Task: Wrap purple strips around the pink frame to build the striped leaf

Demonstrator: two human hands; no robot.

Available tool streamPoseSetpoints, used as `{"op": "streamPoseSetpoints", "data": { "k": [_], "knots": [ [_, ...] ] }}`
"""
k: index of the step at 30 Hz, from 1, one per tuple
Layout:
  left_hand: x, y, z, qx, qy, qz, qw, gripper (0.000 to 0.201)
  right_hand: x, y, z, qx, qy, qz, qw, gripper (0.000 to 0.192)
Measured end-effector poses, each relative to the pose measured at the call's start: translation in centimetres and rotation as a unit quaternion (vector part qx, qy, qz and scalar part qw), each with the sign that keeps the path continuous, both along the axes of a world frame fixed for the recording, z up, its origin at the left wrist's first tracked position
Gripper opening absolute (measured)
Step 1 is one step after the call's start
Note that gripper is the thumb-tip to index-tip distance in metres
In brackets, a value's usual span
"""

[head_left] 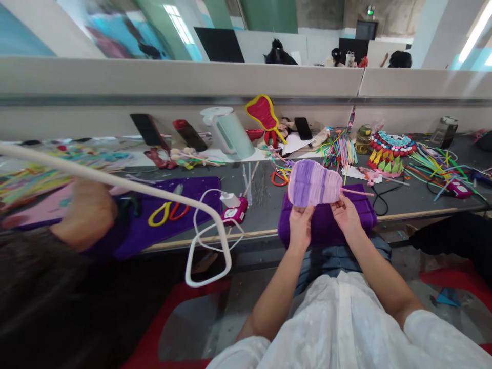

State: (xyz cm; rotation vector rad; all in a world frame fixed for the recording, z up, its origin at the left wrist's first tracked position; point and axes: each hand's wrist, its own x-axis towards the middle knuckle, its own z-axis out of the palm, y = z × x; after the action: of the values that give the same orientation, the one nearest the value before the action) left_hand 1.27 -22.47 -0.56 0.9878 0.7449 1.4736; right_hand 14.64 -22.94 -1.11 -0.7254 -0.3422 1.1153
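Left hand (301, 224) and right hand (347, 214) hold the striped paddle (314, 184), right of centre; kettle (233, 134) stands upper centre, scissors (178, 189) lie left!

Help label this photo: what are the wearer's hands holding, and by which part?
A pink and purple fan: the left hand grips its lower edge near the wide end, the right hand its narrow end beside the stem.

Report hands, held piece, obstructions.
Left hand gripping wide part, right hand at narrow end by thin pink stem. Pink-and-purple striped, fan-shaped fuzzy piece above purple cloth. No obstruction seen.
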Motion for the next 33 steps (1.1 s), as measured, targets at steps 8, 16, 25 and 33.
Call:
{"op": "streamPoseSetpoints", "data": {
  "k": [8,16,25,33],
  "knots": [
    [0.0,1.5,0.5,-0.114,-0.113,-0.038,0.986,0.037,-0.6,-1.7,-1.3,0.003,0.08,0.08,0.994,0.023],
    [-1.7,2.0,1.9,-0.094,-0.015,-0.13,0.987,0.039,2.4,-3.0,-0.7,0.016,-0.084,0.125,0.988,0.023],
    [-0.1,0.2,2.1,-0.111,0.052,-0.207,0.971,0.05,1.6,-4.0,1.0,0.015,-0.188,0.056,0.98,0.023],
    [0.4,-0.5,2.5,-0.08,0.079,-0.15,0.982,0.049,1.8,-4.6,1.8,-0.007,-0.209,0.104,0.972,0.024]
  ]
}}
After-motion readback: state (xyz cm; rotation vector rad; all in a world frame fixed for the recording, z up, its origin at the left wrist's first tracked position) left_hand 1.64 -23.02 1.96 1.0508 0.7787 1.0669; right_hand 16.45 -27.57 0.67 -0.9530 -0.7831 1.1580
